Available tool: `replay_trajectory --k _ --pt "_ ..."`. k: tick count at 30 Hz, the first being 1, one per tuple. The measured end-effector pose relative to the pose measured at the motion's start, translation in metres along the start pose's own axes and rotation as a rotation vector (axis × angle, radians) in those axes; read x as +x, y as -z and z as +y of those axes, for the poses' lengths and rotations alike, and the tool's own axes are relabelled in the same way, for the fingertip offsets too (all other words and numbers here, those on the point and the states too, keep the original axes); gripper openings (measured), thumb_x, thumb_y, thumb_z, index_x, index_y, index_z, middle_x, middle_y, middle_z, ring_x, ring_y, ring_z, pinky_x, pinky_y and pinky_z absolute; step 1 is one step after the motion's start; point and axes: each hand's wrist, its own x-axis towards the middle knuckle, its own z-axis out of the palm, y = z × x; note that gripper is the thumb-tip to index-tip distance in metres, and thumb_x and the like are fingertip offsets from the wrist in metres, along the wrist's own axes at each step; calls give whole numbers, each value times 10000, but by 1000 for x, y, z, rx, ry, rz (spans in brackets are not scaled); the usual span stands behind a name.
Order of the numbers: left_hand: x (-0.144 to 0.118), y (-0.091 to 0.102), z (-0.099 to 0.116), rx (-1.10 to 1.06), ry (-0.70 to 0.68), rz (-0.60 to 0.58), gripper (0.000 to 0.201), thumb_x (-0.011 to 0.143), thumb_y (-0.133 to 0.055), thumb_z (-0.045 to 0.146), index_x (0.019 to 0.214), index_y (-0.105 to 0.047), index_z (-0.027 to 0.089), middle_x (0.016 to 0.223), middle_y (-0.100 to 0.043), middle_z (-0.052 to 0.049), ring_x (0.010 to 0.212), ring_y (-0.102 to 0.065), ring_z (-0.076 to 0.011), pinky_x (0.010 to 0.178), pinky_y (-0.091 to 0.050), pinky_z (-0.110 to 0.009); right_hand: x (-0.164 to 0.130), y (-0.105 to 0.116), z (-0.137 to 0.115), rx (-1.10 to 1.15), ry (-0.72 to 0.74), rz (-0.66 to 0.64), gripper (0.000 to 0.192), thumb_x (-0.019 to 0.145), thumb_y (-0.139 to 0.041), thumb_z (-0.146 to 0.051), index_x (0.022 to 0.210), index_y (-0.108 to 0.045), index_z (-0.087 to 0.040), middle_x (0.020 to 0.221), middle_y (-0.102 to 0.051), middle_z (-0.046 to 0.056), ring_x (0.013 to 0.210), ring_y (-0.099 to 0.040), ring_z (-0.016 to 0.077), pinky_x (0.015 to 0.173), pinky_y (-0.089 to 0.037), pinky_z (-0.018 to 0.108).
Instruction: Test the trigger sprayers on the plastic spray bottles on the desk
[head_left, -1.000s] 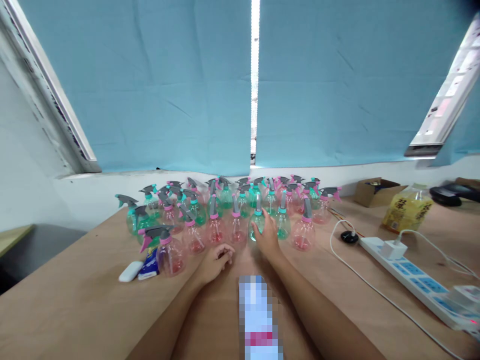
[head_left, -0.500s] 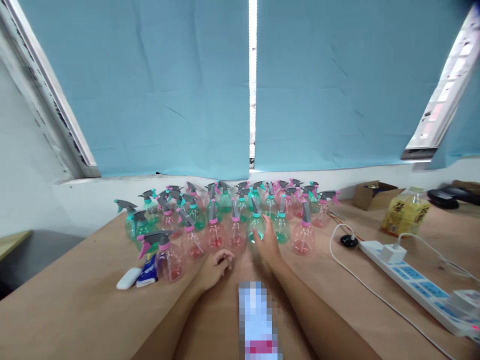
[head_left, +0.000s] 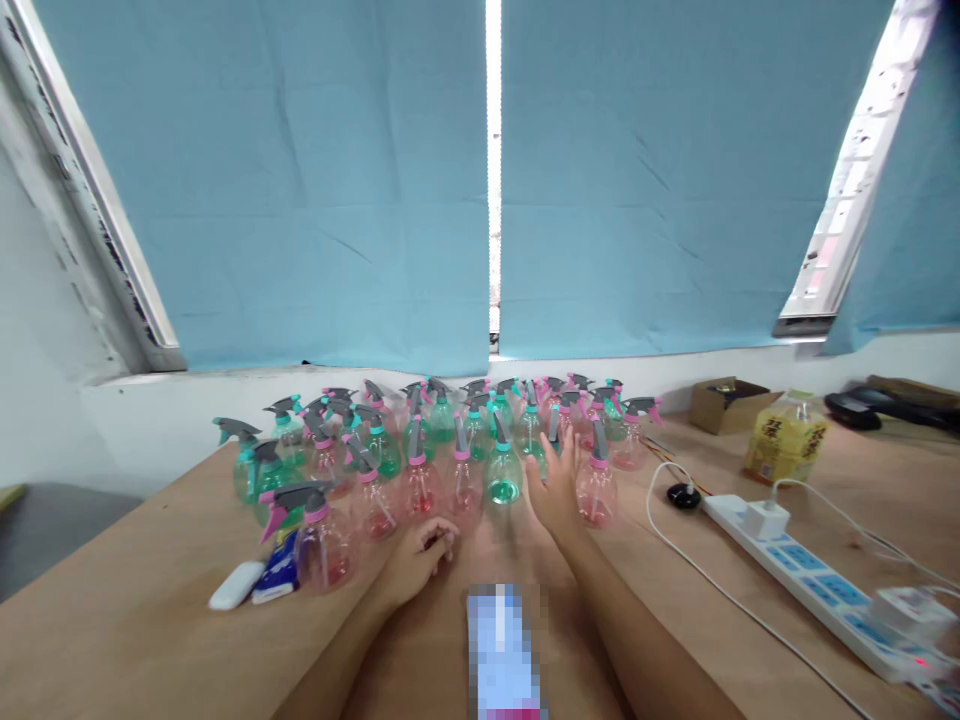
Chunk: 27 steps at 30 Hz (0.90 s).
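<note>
Rows of pink and green clear spray bottles with grey trigger heads cover the back of the table. My right hand (head_left: 556, 490) is open, its fingers spread upward. It hides most of a green spray bottle (head_left: 554, 432); whether it touches that bottle I cannot tell. Just left of this hand stands a green spray bottle (head_left: 503, 478) with liquid at its bottom, and to its right a pink spray bottle (head_left: 598, 492). My left hand (head_left: 421, 558) rests on the table with fingers curled in and nothing in them, in front of another pink spray bottle (head_left: 421, 490).
A phone-like blurred thing (head_left: 502, 650) lies between my forearms. At left are a white case (head_left: 237, 585) and a blue packet (head_left: 277, 568). To the right are a power strip (head_left: 817, 580) with cords, a black disc (head_left: 683, 496), a yellow jug (head_left: 785, 440) and a cardboard box (head_left: 726, 405).
My right hand has come off the front green spray bottle and shifted right, its fingers spreading. My left hand stays curled on the table. The view has moved slightly.
</note>
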Motion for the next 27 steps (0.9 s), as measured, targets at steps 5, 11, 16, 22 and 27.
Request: replay_trajectory --k 5,11,16,22,27 --pt "1 0 -1 -3 -3 -14 333 885 -536 488 936 -627 172 707 -601 21 550 -485 -109 544 -367 -217 1 -7 16 -43 -72 -90 539 959 -421 -411 1412 -515 -135 1602 -220 179 1487 -80 400 1120 -208 657" --pt "0 -1 2 -7 -1 -21 341 882 -540 498 931 -629 173 712 -602 19 554 -481 -108 553 -376 -220 -2 -3 20 -94 21 31 416 931 -433 -338 1230 -629 -124 1440 -391 203 1408 -255 364 1119 -250 584" --pt "0 -1 0 6 -4 -27 353 886 -530 508 937 -625 171 714 -602 18 551 -486 -108 547 -371 -219 -2 2 10 -111 53 156 257 884 -557 -421 943 -562 -171 1039 -542 135 1095 -475 314 963 -387 486" --pt "2 0 -4 11 1 -23 353 889 -530 505 951 -627 172 719 -612 15 548 -488 -108 540 -369 -218 -1 2 8 -73 -25 188 268 839 -570 -360 1017 -475 -183 980 -564 105 982 -513 292 902 -391 448" --pt "2 -1 -6 10 -4 -31 337 896 -522 483 951 -629 169 711 -601 18 544 -479 -106 525 -362 -212 -2 1 4 -21 -68 200 331 787 -577 -311 1063 -455 -175 1006 -570 118 980 -534 296 870 -413 435"
